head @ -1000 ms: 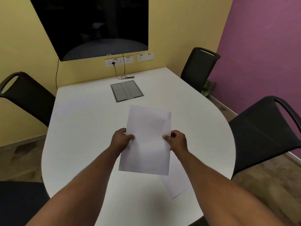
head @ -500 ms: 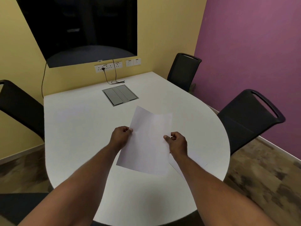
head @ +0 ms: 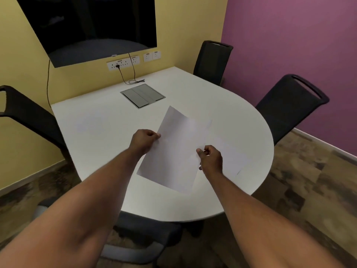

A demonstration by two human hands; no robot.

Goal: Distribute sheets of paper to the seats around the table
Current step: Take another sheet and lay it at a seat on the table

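Observation:
I hold white sheets of paper (head: 174, 151) above the white table (head: 100, 122), turned a little clockwise. My left hand (head: 144, 141) pinches their left edge and my right hand (head: 210, 158) pinches their right edge. Another white sheet (head: 231, 157) lies flat on the table just right of my right hand, facing the near right chair (head: 289, 105). More black chairs stand around the table: one at the far right (head: 211, 62), one on the left (head: 29, 117), and one at the near edge below my arms (head: 143, 236).
A grey cable hatch (head: 143, 95) is set into the table's far middle. A dark screen (head: 88, 28) hangs on the yellow wall above a row of sockets (head: 123, 62) with a cable plugged in. A purple wall closes the right side.
My view has shifted left and back, so the table edge and near chair show. The held sheets have turned clockwise. The sheet on the table now lies further right of my hand.

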